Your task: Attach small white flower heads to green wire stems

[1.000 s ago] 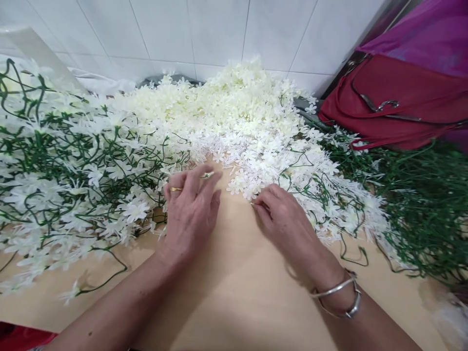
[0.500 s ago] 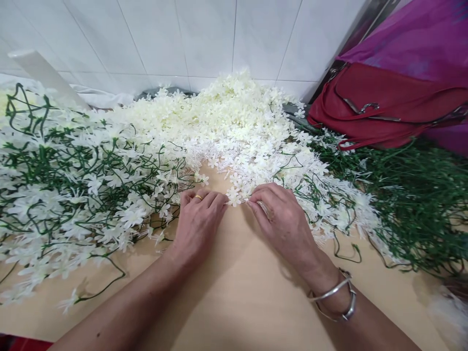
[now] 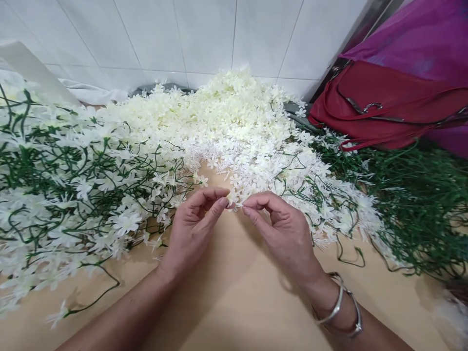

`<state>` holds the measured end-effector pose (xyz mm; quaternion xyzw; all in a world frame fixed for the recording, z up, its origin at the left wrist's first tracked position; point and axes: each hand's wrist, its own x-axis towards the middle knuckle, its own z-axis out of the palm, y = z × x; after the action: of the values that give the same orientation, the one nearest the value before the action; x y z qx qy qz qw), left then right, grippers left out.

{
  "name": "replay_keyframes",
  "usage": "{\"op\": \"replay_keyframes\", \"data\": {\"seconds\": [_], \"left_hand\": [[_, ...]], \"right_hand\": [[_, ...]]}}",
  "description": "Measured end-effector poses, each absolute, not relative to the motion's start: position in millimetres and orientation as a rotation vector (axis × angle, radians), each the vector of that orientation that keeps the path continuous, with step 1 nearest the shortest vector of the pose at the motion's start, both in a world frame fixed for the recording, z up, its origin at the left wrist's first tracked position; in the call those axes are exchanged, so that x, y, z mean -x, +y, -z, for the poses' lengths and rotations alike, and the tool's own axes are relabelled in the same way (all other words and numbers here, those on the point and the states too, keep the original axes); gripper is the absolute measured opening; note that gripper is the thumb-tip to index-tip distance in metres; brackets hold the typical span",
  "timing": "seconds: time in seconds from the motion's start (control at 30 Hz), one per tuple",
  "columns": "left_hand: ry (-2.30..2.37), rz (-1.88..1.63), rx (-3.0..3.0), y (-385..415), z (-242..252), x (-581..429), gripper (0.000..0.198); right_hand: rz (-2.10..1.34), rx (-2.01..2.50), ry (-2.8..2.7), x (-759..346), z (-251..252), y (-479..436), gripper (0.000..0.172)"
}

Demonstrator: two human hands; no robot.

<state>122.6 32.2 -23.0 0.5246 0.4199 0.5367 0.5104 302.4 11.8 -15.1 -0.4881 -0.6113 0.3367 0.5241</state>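
Between my two hands is a small cream-white artificial flower (image 3: 233, 197). My left hand (image 3: 199, 219) pinches its left side between thumb and forefinger. From the right, my right hand (image 3: 280, 226) has thumb and fingertip closed at the flower's lower edge; what exactly lies in that pinch is too small to make out. Just beyond my fingertips rises a heap of loose white and cream artificial blossoms (image 3: 226, 109). White flowers on green stems (image 3: 73, 195) are piled beside my left hand and forearm.
Bare green plastic stems (image 3: 424, 204) lie in a tangle at the right. Behind them stand a red handbag (image 3: 395, 105) and a purple bag (image 3: 413, 39). White tiles (image 3: 204, 34) cover the wall behind the wooden table (image 3: 226, 302).
My left hand has turned so that its thumb and palm side now show, tilting the flower with it. My right hand has shifted slightly, still pinched near the flower.
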Motion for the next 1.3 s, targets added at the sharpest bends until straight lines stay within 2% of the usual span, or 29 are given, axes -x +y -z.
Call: {"op": "replay_keyframes", "data": {"seconds": [0.2, 0.43, 0.83, 1.0, 1.3], "left_hand": [[0.910, -1.189, -1.219, 27, 31, -128, 0.016], [1.007, -1.185, -1.379, 26, 36, -126, 0.016], [1.045, -1.284, -1.850, 22, 36, -127, 0.016], [1.089, -1.297, -1.873, 21, 34, -131, 0.015], [1.142, -1.136, -1.847, 22, 29, -129, 0.017]], "right_hand": [[-0.809, 1.197, -1.438, -297, 13, 10, 0.008], [-0.864, 1.268, -1.427, -300, 9, 10, 0.006], [-1.083, 1.308, -1.207, -296, 6, 9, 0.025], [-1.209, 1.318, -1.048, -297, 7, 11, 0.033], [-1.315, 1.306, -1.073, -302, 7, 15, 0.035]]}}
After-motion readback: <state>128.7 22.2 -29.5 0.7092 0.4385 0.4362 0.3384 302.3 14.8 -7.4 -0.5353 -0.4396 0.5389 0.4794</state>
